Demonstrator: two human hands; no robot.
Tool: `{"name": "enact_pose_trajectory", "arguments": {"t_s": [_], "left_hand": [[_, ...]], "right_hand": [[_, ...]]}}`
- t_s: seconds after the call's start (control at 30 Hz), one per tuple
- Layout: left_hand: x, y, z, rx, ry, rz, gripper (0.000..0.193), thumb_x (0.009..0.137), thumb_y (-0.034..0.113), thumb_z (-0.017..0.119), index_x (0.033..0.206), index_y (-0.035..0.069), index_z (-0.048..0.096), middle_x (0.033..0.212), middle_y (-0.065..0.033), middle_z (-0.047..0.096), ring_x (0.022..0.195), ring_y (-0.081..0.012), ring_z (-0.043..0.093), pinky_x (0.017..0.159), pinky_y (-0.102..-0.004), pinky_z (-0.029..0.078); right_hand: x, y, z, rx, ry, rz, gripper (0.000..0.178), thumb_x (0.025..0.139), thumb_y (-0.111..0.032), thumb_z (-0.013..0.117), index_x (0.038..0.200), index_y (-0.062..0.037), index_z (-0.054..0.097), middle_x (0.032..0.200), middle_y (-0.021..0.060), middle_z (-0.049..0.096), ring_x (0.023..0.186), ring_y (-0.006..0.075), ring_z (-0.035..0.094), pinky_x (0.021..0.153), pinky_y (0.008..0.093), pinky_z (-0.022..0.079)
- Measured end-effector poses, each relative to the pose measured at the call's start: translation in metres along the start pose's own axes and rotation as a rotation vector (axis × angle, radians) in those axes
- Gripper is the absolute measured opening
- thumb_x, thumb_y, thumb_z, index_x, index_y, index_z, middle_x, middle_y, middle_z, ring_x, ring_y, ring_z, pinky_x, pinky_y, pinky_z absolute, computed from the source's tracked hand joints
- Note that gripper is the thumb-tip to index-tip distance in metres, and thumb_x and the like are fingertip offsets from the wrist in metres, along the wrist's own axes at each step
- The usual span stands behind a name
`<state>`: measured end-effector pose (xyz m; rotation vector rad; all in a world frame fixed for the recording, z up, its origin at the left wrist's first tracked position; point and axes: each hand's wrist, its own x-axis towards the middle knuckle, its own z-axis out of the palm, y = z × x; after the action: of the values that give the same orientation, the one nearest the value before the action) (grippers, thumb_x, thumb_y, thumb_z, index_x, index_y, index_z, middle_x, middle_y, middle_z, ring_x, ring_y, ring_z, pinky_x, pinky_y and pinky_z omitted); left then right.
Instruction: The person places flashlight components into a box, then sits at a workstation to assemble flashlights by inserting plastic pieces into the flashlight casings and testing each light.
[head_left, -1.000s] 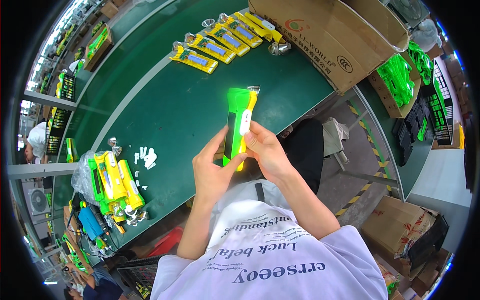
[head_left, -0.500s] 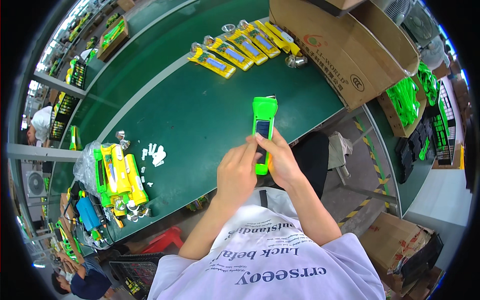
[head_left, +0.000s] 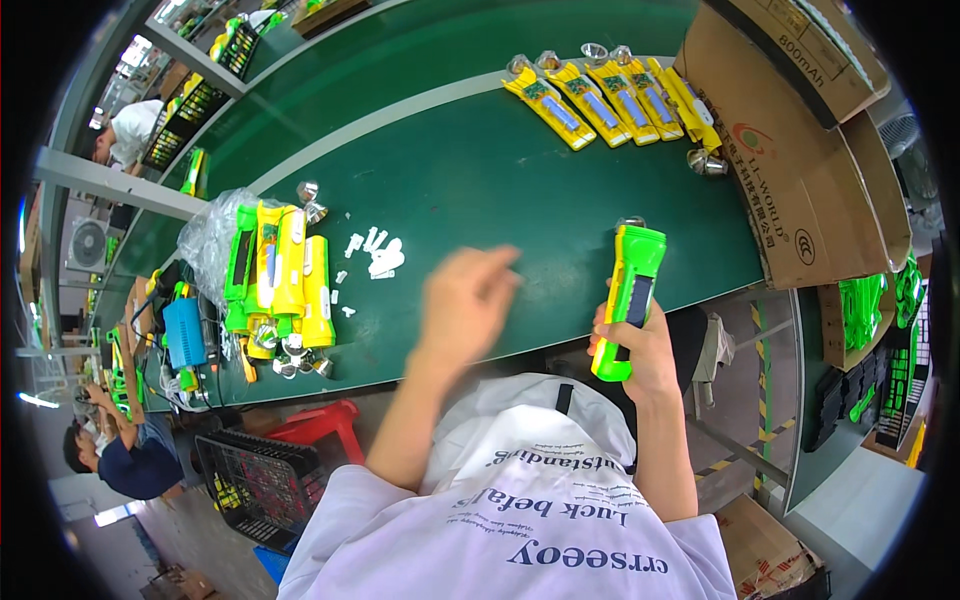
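Observation:
My right hand [head_left: 648, 352] grips the lower part of a green and yellow torch [head_left: 640, 262], held upright over the table's front edge. A dark solar panel is set in the torch's green face, and a shiny reflector shows at its top. To the left, my left hand [head_left: 468, 305] hovers empty above the green table, blurred, its fingers loosely stretched toward the torch. Small white plastic parts [head_left: 384, 260] lie scattered left of that hand. Beyond them is a pile of yellow and green torch housings [head_left: 285, 265] with loose reflectors.
Several opened yellow torch halves [head_left: 555, 110] with batteries and circuit boards lie in a row at the back. A large cardboard box [head_left: 770, 170] stands at the right. A blue device [head_left: 184, 332] with cables sits at the left end, near a clear plastic bag [head_left: 208, 245].
My left hand has let go of the torch and moved left. My right hand has carried the torch right and turned it so its yellow side shows. The view has swung round.

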<state>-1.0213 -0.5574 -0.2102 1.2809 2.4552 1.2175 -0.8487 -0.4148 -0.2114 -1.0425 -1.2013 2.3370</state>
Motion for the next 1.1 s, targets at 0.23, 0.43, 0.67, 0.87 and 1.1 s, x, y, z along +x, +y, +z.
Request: {"name": "enact_pose_trajectory", "arguments": {"t_s": [0.23, 0.43, 0.67, 0.87, 1.1], "left_hand": [[-0.006, -0.106, -0.123, 0.496, 0.079, -0.233, 0.014, 0.083, 0.008, 0.066, 0.095, 0.000, 0.069, 0.090, -0.0151, 0.066, 0.084, -0.0338, 0.063, 0.075, -0.0417, 0.049], [0.000, -0.099, -0.090, 0.480, -0.068, -0.038, 0.013, 0.082, 0.009, 0.068, 0.093, 0.001, 0.068, 0.089, -0.0132, 0.064, 0.086, -0.0327, 0.061, 0.075, -0.0412, 0.048], [0.009, -0.091, -0.087, 0.536, -0.120, -0.059, 0.013, 0.078, 0.006, 0.071, 0.088, -0.001, 0.067, 0.087, -0.0142, 0.061, 0.086, -0.0318, 0.060, 0.076, -0.0420, 0.048], [0.009, -0.048, -0.076, 0.423, -0.101, 0.096, 0.010, 0.076, 0.000, 0.069, 0.085, 0.004, 0.071, 0.078, -0.0107, 0.052, 0.077, -0.0269, 0.057, 0.069, -0.0388, 0.046], [-0.008, -0.036, -0.022, 0.335, -0.253, 0.521, 0.028, 0.068, -0.004, 0.065, 0.091, 0.009, 0.073, 0.089, -0.0068, 0.059, 0.079, -0.0233, 0.060, 0.066, -0.0355, 0.050]], "right_hand": [[-0.005, 0.000, -0.010, 0.085, -0.015, -0.019, 0.060, 0.068, 0.007, 0.057, 0.126, 0.0032, 0.043, 0.084, 0.0105, 0.059, 0.068, 0.0206, 0.061, 0.059, 0.0346, 0.053], [-0.009, 0.002, -0.012, 0.132, -0.036, -0.028, 0.067, 0.067, 0.007, 0.056, 0.132, 0.0042, 0.039, 0.087, 0.0118, 0.059, 0.071, 0.0217, 0.061, 0.062, 0.0352, 0.053], [-0.015, 0.001, -0.011, 0.094, -0.033, -0.028, 0.067, 0.065, 0.003, 0.056, 0.130, 0.0040, 0.040, 0.084, 0.0115, 0.059, 0.067, 0.0220, 0.061, 0.060, 0.0354, 0.053], [-0.018, 0.004, -0.020, 0.152, -0.048, -0.020, 0.065, 0.069, 0.007, 0.058, 0.131, 0.0039, 0.041, 0.088, 0.0117, 0.060, 0.073, 0.0224, 0.062, 0.065, 0.0358, 0.054], [-0.016, 0.010, -0.013, 0.138, -0.088, 0.046, 0.050, 0.071, 0.008, 0.060, 0.119, -0.0010, 0.049, 0.086, 0.0098, 0.062, 0.069, 0.0215, 0.064, 0.062, 0.0347, 0.054]]}}
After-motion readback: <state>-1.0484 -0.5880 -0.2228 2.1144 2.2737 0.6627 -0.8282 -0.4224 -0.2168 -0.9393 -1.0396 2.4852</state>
